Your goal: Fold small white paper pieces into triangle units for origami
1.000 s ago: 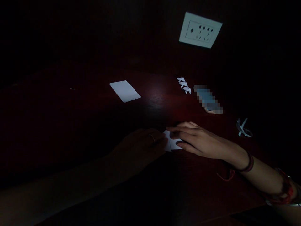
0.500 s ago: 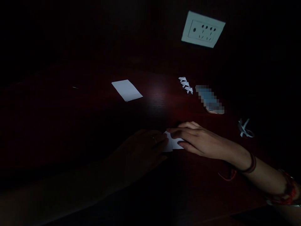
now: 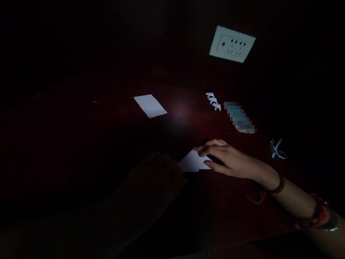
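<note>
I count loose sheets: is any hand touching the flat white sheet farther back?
No, the flat white sheet lies alone; the right hand rests on a nearer paper, the left hand beside it.

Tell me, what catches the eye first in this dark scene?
The lit right hand, in the middle of the dark table, presses its fingers on a white paper piece, with the left hand a shadow at its left edge. Farther back lie a flat white sheet and a small heap of folded paper bits; a pale socket plate shows at upper right.
</note>
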A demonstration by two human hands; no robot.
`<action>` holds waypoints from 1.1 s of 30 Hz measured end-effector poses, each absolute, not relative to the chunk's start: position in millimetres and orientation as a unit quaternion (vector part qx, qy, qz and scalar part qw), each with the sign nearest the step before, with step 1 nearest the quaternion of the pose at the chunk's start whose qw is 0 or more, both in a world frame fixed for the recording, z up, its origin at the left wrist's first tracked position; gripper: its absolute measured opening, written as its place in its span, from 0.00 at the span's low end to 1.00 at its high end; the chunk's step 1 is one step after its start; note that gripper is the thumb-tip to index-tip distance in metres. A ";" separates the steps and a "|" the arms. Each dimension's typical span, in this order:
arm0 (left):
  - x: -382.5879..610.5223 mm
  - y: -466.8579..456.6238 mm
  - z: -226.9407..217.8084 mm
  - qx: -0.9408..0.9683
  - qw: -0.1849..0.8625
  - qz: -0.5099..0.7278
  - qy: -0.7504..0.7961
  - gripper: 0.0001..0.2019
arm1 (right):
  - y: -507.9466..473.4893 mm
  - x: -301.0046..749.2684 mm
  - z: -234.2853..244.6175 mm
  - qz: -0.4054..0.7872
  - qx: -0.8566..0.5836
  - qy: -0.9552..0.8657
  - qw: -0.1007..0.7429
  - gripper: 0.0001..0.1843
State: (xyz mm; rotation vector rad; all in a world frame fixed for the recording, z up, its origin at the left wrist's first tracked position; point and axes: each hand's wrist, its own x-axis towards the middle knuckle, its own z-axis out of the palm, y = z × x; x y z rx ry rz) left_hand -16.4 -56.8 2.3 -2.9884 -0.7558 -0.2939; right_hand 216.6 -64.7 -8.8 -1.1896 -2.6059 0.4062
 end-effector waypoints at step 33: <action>-1.9 -40.9 -8.8 -0.969 -0.067 -0.139 -0.192 0.08 | -96.4 209.3 3.5 0.104 -0.329 -0.923 0.173 0.10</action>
